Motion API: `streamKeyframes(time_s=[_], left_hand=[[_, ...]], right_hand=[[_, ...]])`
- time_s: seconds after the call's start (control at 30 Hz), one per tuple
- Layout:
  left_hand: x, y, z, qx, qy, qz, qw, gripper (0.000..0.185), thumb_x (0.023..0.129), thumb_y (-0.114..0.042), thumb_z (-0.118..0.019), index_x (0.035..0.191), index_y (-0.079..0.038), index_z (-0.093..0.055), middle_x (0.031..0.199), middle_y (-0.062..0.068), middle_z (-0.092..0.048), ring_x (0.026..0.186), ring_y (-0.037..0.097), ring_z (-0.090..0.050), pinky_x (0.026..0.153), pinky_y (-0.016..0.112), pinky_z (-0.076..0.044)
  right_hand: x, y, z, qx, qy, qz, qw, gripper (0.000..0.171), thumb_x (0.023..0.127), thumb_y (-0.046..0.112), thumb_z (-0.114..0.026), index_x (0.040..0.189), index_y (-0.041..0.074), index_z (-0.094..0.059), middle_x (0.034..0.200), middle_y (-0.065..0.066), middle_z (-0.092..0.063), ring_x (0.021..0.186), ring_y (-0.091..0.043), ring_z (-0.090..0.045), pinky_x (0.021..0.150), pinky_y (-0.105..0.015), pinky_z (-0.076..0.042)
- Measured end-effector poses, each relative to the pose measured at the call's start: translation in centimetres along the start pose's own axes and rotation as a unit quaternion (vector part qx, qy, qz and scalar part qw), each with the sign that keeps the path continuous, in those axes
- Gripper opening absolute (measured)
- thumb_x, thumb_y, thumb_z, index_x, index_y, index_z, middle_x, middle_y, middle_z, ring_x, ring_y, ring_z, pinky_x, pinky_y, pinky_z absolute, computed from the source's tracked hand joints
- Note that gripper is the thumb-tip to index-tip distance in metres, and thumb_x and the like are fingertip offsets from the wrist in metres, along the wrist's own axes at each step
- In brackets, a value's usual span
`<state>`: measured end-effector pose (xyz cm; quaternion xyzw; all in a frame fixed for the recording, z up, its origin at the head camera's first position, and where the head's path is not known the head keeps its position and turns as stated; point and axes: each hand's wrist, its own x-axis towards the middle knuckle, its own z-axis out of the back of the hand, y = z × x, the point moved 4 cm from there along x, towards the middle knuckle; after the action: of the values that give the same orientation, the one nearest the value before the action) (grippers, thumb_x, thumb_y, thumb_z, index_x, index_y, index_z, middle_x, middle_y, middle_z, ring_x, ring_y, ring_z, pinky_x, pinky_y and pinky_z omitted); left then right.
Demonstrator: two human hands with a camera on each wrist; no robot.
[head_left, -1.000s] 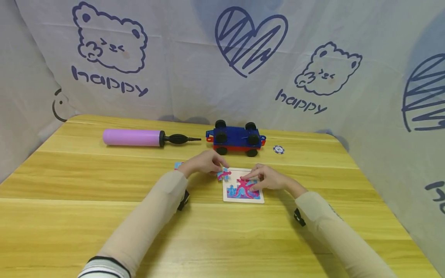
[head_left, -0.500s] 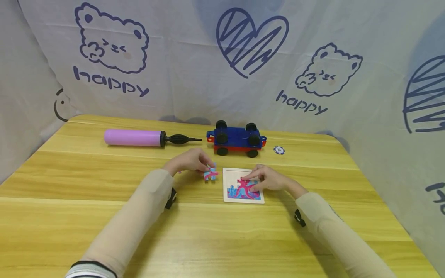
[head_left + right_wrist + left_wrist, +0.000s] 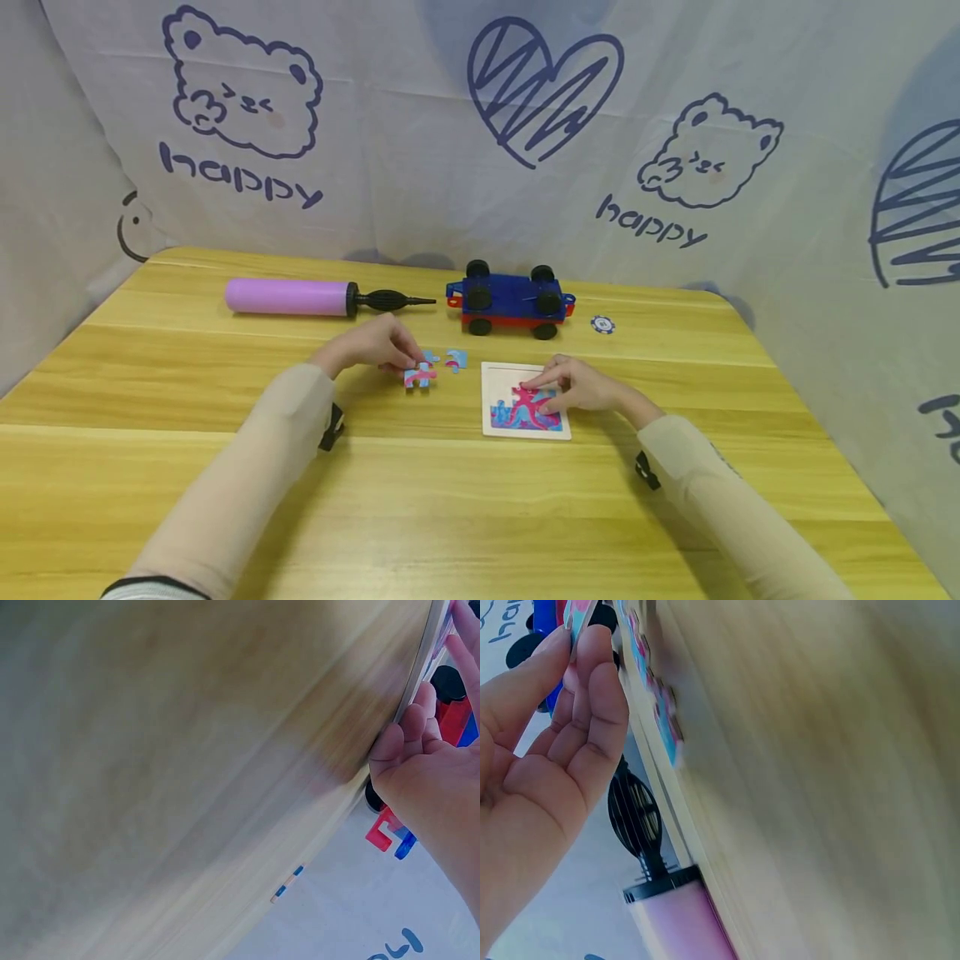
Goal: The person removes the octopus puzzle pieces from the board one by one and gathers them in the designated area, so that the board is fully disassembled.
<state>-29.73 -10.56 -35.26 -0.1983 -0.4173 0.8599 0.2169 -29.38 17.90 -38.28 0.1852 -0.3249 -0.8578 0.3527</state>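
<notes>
My left hand [image 3: 377, 342] pinches a pink-and-blue jigsaw piece [image 3: 420, 377] between thumb and fingers. In the left wrist view the same piece [image 3: 579, 616] shows edge-on at the fingertips. Close by on the table lie loose jigsaw pieces [image 3: 456, 359], partly hidden by the held one. To the right, a square pale puzzle tray [image 3: 495, 379] has its lower part filled with a pink sea-creature picture [image 3: 525, 412]. My right hand [image 3: 583, 385] rests at the tray's right side, with fingertips touching the fitted pieces. Some of its fingers [image 3: 412, 727] lie against the tray's edge.
A purple hand pump [image 3: 292, 297] with a black nozzle lies at the back left. Behind the tray stand blue and red wheeled toy cars [image 3: 513, 300], the blue one wheels-up. A poker chip [image 3: 602, 324] lies to their right. A printed cloth hangs behind the table.
My left hand has carried the jigsaw piece leftward, away from the tray's left edge, uncovering loose pieces on the table. The right hand and the tray stay in place.
</notes>
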Motion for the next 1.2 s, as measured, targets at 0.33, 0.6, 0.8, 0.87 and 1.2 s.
streamKeyframes(time_s=[0.33,0.6,0.8,0.87,1.2], left_hand=[[-1.1,1.2,0.8,-0.008,0.005,0.007,0.9999,0.015,0.078,0.009,-0.061,0.093,0.014,-0.063,0.081,0.015,-0.065,0.061,0.009,-0.058,0.062,0.029,-0.051],[-1.7,1.9,1.2,-0.002,0.021,0.024,0.9995,0.015,0.078,0.01,-0.059,0.092,0.013,-0.063,0.082,0.015,-0.066,0.059,0.008,-0.056,0.059,0.027,-0.05],[-2.2,2.2,1.3,-0.002,0.021,0.042,0.9989,0.014,0.079,0.008,-0.06,0.091,0.013,-0.064,0.081,0.015,-0.066,0.059,0.008,-0.055,0.058,0.027,-0.05],[-2.2,2.4,1.2,-0.004,0.022,0.046,0.9987,0.013,0.078,0.008,-0.061,0.09,0.012,-0.065,0.08,0.015,-0.065,0.059,0.009,-0.055,0.058,0.028,-0.05],[-1.8,3.2,1.2,-0.027,0.043,0.037,0.998,0.009,0.078,0.004,-0.063,0.085,0.004,-0.069,0.075,0.008,-0.066,0.059,0.011,-0.058,0.057,0.028,-0.05]], right_hand=[[0.0,0.0,0.0,-0.001,0.0,-0.002,1.0,0.038,0.076,0.012,-0.071,0.111,0.0,-0.062,0.088,-0.011,-0.047,0.073,-0.022,-0.037,0.06,-0.025,-0.031],[0.1,0.0,0.1,-0.004,-0.001,0.005,1.0,0.038,0.076,0.011,-0.071,0.111,0.0,-0.062,0.088,-0.012,-0.047,0.071,-0.021,-0.036,0.059,-0.024,-0.03],[0.0,0.0,0.1,-0.001,-0.001,0.003,1.0,0.038,0.076,0.012,-0.071,0.11,0.0,-0.062,0.088,-0.011,-0.046,0.07,-0.021,-0.035,0.059,-0.024,-0.03],[0.0,0.0,0.1,0.0,0.0,0.001,1.0,0.037,0.076,0.011,-0.071,0.11,0.0,-0.062,0.088,-0.011,-0.046,0.07,-0.021,-0.035,0.059,-0.024,-0.03],[0.0,0.0,0.0,0.003,0.002,-0.006,1.0,0.036,0.076,0.011,-0.07,0.11,0.0,-0.062,0.089,-0.011,-0.046,0.07,-0.022,-0.036,0.059,-0.024,-0.031]])
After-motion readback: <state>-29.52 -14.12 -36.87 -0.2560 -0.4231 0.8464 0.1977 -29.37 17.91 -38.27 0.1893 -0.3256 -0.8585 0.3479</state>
